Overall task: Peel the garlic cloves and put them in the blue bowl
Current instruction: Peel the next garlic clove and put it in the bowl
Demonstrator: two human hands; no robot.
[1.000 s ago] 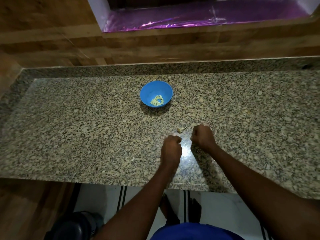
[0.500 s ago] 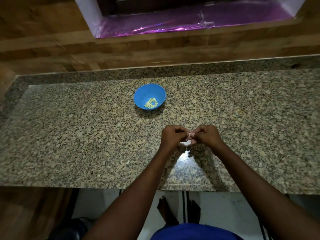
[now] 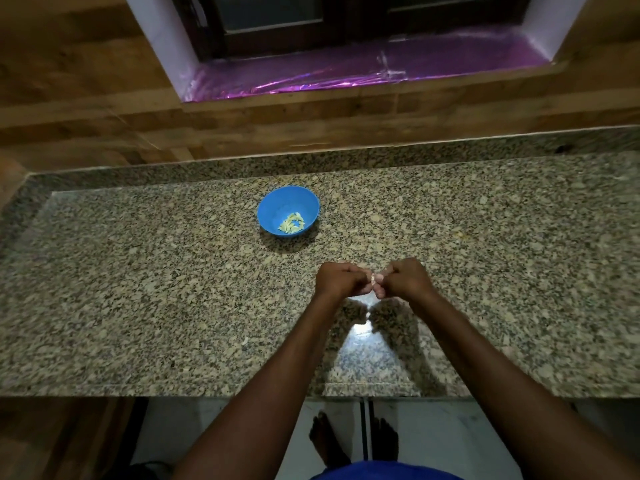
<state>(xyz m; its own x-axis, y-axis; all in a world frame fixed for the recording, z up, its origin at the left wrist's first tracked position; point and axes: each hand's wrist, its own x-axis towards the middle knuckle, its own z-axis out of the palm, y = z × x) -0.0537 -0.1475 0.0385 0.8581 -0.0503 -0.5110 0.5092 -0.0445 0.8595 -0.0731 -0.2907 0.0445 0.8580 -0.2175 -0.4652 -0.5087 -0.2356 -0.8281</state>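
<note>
A blue bowl (image 3: 273, 220) stands on the granite counter (image 3: 138, 289), with several peeled pale garlic cloves (image 3: 292, 223) in its bottom. Nearer to me, my left hand (image 3: 341, 280) and my right hand (image 3: 405, 279) meet just above the counter. Between their fingertips both pinch one small garlic clove (image 3: 373, 279), of which only a pale sliver shows. The hands are below and to the right of the bowl, well apart from it.
A small pale scrap of garlic skin (image 3: 245, 340) lies on the counter to the left of my arms. A wood-panelled wall and a window sill covered in purple foil (image 3: 346, 77) rise behind the counter. My bare feet show below the counter's front edge.
A second ago my hands were apart on the counter by a garlic piece. They have since come together, lifted slightly, with the clove pinched between them. The camera has tilted up.
</note>
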